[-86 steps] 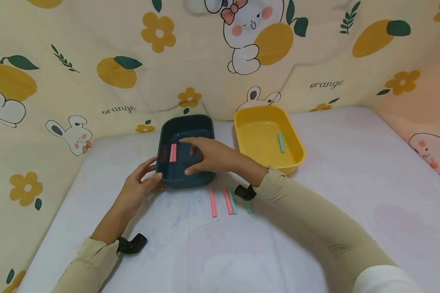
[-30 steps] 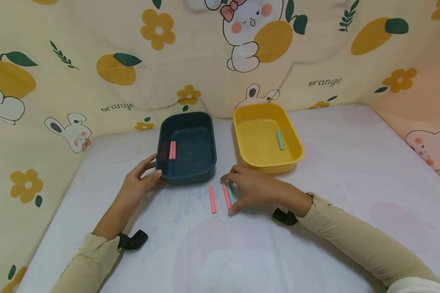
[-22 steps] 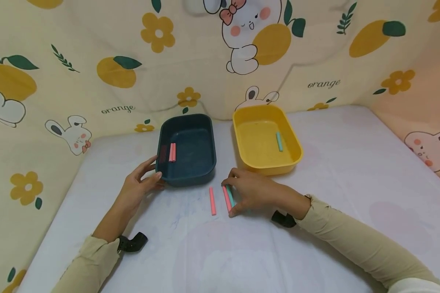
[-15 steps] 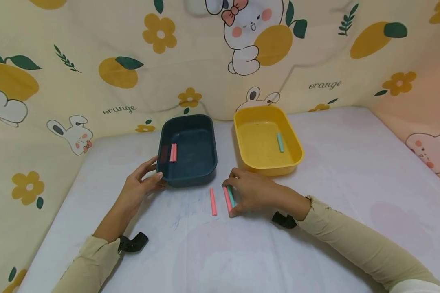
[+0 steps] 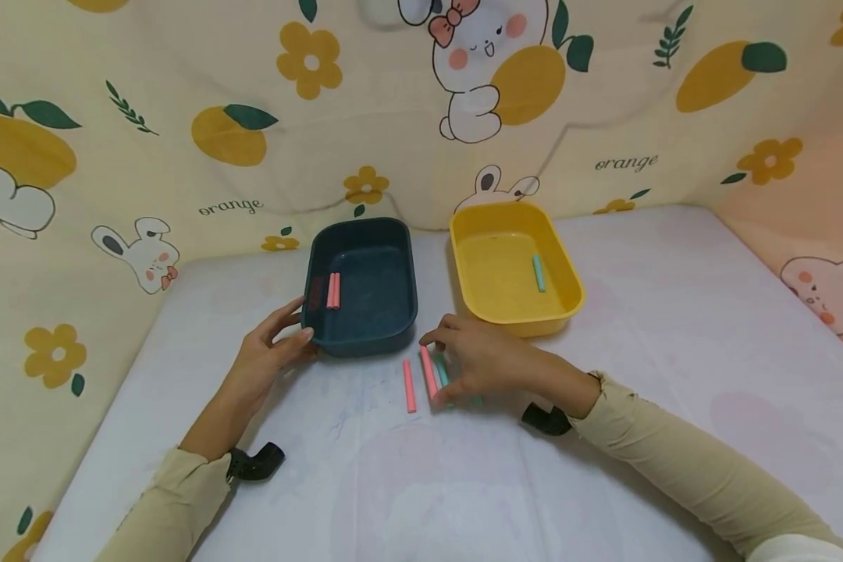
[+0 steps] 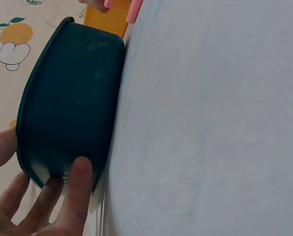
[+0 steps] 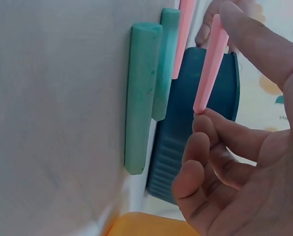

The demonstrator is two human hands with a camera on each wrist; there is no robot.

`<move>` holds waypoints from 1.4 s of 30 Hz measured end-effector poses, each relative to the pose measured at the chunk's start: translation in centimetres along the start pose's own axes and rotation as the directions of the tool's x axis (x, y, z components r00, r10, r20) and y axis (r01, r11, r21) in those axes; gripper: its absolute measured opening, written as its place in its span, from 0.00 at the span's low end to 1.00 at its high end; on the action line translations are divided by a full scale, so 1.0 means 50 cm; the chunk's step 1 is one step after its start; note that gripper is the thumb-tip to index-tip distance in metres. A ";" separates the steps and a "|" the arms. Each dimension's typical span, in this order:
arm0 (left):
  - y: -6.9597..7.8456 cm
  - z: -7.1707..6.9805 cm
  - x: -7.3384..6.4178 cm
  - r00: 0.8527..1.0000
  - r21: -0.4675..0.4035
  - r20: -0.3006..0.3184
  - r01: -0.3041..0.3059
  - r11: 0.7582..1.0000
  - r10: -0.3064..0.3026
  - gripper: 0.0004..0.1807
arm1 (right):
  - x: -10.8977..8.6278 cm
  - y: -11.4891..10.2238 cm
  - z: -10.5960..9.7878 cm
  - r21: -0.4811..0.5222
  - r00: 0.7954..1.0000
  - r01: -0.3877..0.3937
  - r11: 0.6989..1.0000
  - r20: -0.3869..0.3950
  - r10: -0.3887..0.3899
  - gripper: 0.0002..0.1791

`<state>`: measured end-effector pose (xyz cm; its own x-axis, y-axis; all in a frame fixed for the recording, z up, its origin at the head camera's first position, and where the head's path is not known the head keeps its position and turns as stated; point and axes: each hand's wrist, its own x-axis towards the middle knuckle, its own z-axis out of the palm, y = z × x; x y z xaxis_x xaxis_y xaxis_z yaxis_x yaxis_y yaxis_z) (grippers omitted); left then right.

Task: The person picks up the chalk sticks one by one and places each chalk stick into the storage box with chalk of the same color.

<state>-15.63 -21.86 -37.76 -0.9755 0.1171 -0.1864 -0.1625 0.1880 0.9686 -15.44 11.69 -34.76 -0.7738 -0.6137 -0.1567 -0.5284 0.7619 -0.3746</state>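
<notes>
A pink chalk stick (image 7: 211, 66) is pinched lengthwise between thumb and fingertip of my right hand (image 5: 495, 361), tilted just above the table. Two green chalk sticks lie close by: the nearer green chalk (image 7: 142, 98) and the farther green chalk (image 7: 166, 64), partly covered by the hand in the head view. Another pink chalk (image 5: 410, 386) lies to their left. With fingers spread, my left hand (image 5: 270, 347) touches the outside of the dark blue tub (image 6: 70, 93) at its left side and front corner. Two pink chalks (image 5: 333, 291) lie inside that tub.
A yellow tub (image 5: 492, 273) stands right of the dark blue one, holding one green chalk (image 5: 538, 273). Both tubs stand near a printed cloth backdrop (image 5: 386, 101) on a white-covered table (image 5: 393, 499). Black wrist cameras sit on both wrists.
My right hand has come from over the dark blue tub to the chalks on the table, pinched a pink one and raised it slightly to the left. The left hand stays at the tub.
</notes>
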 end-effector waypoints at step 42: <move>0.008 0.006 -0.003 1.000 0.019 -0.010 0.010 1.000 -0.009 0.36 | -0.003 0.002 -0.017 0.074 0.984 0.135 0.988 -0.131 -0.124 0.45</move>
<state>-15.49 -21.54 -37.40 -0.9754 0.1054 -0.1937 -0.1689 0.2076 0.9635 -15.68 12.04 -34.01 -0.7410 -0.6714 0.0121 -0.6006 0.6547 -0.4590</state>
